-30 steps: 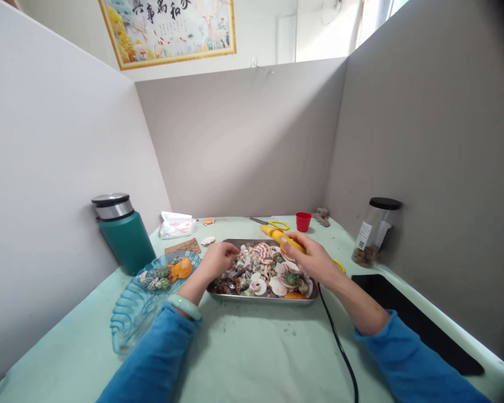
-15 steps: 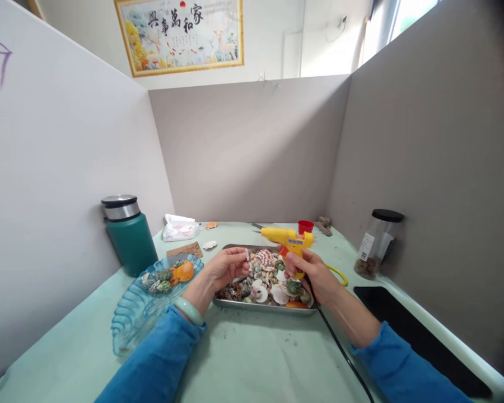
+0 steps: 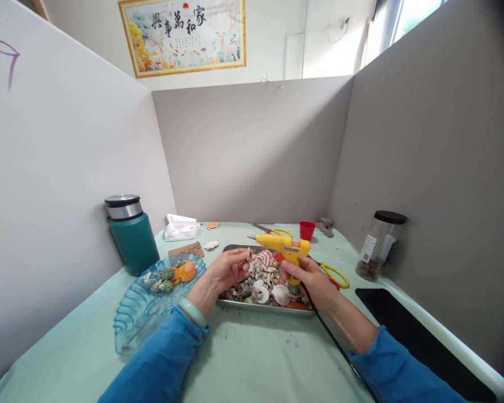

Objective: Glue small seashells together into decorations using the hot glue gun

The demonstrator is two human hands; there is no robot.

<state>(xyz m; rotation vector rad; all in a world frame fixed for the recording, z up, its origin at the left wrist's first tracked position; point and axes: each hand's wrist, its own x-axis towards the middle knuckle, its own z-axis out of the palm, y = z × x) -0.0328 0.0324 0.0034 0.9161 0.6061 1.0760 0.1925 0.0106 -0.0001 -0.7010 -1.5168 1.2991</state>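
Note:
My right hand [image 3: 307, 278] is wrapped round the handle of a yellow hot glue gun [image 3: 279, 244], its nozzle pointing left. A black cord runs from the gun's grip down toward me. Between thumb and fingertips, my left hand [image 3: 225, 271] pinches a small whitish shell [image 3: 248, 253], seen edge-on just below the nozzle tip. Nozzle and shell look very close; whether they touch I cannot tell. Beneath both hands lies a metal tray [image 3: 264, 307] full of mixed shells, among them a red-striped scallop shell [image 3: 266, 258].
At left, a blue glass dish [image 3: 130, 322] holds shells, beside a green bottle [image 3: 133, 240]. Farther back are a tissue pack [image 3: 181, 229], a brown card [image 3: 187, 250], a red cup [image 3: 306, 230] and yellow-handled scissors [image 3: 282, 232]. A jar [image 3: 377, 249] and black mat [image 3: 420, 341] stand right.
The glue gun has shifted left and slightly down, bringing its nozzle over the small shell. My left hand keeps its pinch nearly in place. The view has turned slightly.

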